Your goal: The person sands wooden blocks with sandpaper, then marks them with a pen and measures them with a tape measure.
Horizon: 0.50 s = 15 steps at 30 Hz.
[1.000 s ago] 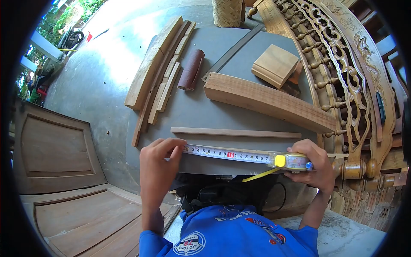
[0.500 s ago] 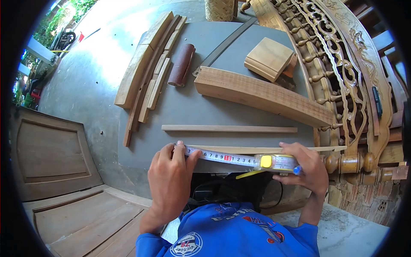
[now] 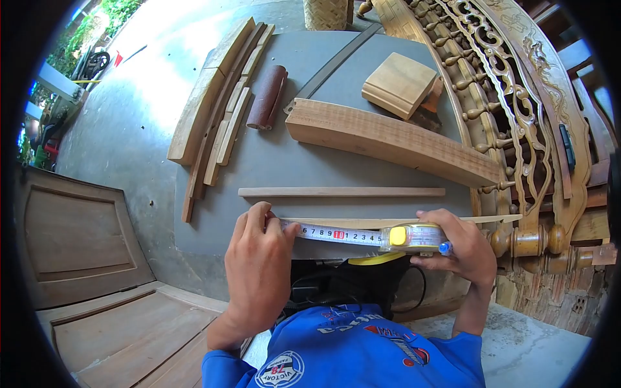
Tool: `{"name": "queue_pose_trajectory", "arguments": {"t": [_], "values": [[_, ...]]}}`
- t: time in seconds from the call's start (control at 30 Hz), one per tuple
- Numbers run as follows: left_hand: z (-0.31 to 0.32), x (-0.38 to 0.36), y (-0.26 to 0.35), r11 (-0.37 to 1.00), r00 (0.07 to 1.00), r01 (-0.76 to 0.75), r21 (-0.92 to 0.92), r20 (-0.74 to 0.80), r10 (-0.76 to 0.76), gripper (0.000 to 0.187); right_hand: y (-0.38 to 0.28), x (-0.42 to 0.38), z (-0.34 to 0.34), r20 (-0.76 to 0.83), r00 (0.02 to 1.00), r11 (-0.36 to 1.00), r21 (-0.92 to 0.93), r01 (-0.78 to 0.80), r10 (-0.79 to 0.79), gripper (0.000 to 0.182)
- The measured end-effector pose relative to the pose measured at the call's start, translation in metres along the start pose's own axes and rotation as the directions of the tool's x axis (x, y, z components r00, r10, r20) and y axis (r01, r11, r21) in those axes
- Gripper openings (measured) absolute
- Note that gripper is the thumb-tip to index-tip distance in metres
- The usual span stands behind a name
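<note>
Left hand (image 3: pixel 259 271) at 7 o'clock, fingers curled, thumb pinning the tape blade (image 3: pixel 336 234) onto a thin wood strip (image 3: pixel 362 223) at the table's (image 3: pixel 304 168) near edge; right hand (image 3: pixel 462 249) at 4 o'clock wraps shut around the tape measure case (image 3: pixel 414 237). Beyond: second strip (image 3: pixel 341 192), thick curved board (image 3: pixel 391 141). At 12 o'clock, woven basket (image 3: pixel 328 13), contents not visible.

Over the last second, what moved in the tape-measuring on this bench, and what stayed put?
The tape measure case in the right hand slid left toward the left hand, so less blade shows: earlier it read past 17, now about 15. The left hand moved further over the blade's end and keeps pinning it on the thin strip. The other wood pieces on the bench stayed put.
</note>
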<state>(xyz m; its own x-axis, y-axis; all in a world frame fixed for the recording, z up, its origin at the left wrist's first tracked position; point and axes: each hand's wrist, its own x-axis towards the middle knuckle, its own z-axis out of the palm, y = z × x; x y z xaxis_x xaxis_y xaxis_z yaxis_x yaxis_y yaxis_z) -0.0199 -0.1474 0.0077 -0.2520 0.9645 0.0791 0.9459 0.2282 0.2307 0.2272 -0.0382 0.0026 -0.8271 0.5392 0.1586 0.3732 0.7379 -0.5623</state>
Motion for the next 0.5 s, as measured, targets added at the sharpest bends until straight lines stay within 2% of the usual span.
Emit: {"name": "queue_pose_trajectory", "arguments": {"t": [0.17, 0.27, 0.37, 0.5], "values": [[-0.002, 0.000, 0.004, 0.999, 0.999, -0.021, 0.028, 0.046, 0.020, 0.014, 0.002, 0.000, 0.000, -0.002, 1.000, 0.999, 0.027, 0.018, -0.018, 0.055], [0.000, -0.002, 0.005, 0.997, 0.997, -0.056, 0.046, 0.051, 0.054, 0.024, 0.002, 0.000, 0.000, -0.016, 0.999, 0.999, 0.024, 0.029, -0.028, 0.054], [0.002, -0.005, 0.004, 0.995, 0.995, -0.095, 0.042, 0.017, 0.094, 0.031, 0.002, 0.000, -0.002, 0.002, 0.996, 0.989, 0.122, -0.084, 0.085, 0.059], [0.005, -0.010, 0.003, 0.988, 0.991, -0.128, 0.084, -0.012, 0.130, 0.039, 0.002, 0.003, -0.005, 0.017, 0.995, 0.982, 0.157, -0.104, 0.103, 0.055]]}}
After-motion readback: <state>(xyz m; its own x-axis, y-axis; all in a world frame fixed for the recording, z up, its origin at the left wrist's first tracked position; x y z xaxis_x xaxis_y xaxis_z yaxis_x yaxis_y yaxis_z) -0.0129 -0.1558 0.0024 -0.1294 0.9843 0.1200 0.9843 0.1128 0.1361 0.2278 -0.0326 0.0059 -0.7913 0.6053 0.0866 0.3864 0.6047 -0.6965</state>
